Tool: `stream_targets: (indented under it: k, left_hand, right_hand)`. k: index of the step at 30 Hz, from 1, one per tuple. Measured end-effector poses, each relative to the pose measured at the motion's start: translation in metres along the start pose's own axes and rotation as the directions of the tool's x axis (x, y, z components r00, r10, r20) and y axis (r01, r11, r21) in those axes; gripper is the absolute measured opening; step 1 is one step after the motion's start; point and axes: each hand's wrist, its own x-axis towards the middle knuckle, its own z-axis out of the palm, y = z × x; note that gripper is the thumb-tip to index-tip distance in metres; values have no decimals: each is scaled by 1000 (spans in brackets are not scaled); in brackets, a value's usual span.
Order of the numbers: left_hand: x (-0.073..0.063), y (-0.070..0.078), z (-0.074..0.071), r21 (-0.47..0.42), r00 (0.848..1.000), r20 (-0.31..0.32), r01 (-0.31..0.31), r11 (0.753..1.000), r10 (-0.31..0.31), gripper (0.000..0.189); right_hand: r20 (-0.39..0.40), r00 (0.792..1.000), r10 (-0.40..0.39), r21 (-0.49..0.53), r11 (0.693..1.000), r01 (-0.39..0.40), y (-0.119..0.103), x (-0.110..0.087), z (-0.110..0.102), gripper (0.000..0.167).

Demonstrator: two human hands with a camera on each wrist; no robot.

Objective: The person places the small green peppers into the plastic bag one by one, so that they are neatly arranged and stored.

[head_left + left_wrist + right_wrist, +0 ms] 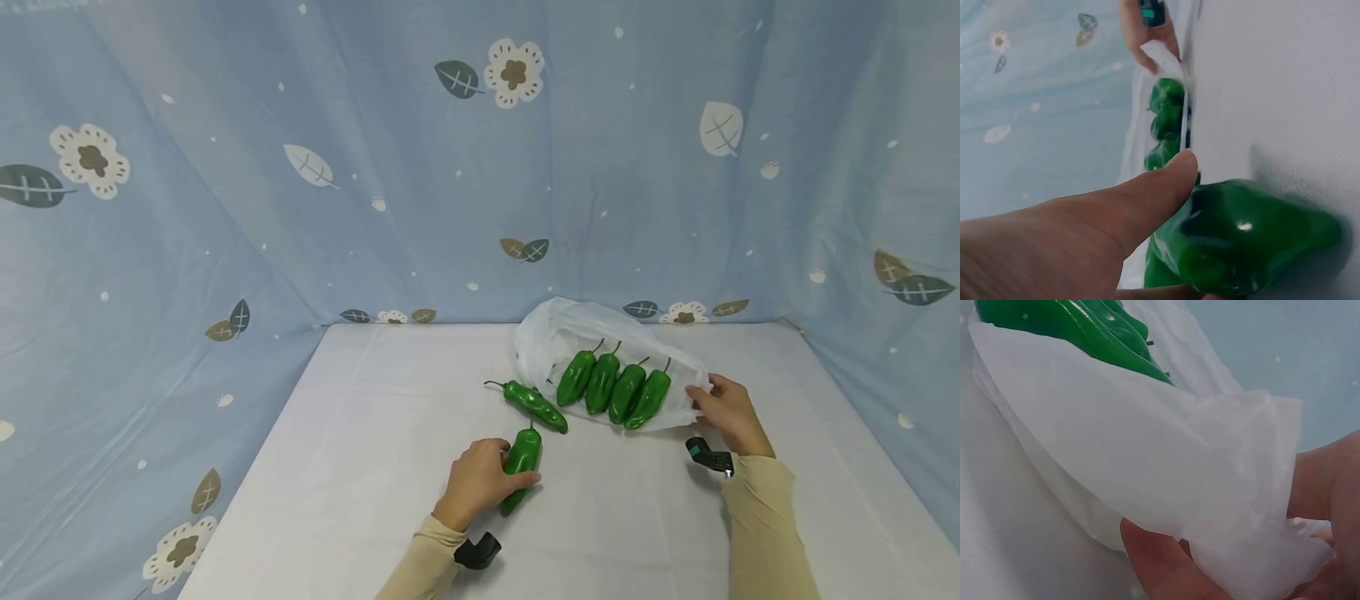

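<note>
My left hand (474, 482) grips a green pepper (527, 447) near the front of the table, thumb on one side and fingers on the other. Up close in the left wrist view, the thumb lies against this glossy pepper (1254, 231), its tapered end close over the cloth. Just behind it lies a loose green pepper (536, 406), stem pointing left. A thin white plastic bag (534, 337) is spread at the back, with several green peppers (602, 383) side by side in its opening, stems away from me. My right hand (735, 415) pinches the bag's right edge, bunching the plastic (1247, 506).
White cloth covers the table (360, 467). A blue curtain (420, 167) printed with flowers and leaves hangs behind it and along both sides. A black wrist device (480, 552) sits below the left hand, and another (708, 457) below the right.
</note>
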Motion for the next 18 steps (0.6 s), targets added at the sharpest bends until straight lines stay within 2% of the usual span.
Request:
stream_targets:
  k: [11,18]
  left_hand:
    - [-1,-10,-4,-142,998,59,22,990,-14,54]
    - [0,-19,-11,-168,998,65,-3,986,14,50]
  right_hand:
    - [16,1000,1,-3,1000,-1,-3,-3,-1,61]
    - [22,1000,2,-4,1000,-2,0,-2,0,62]
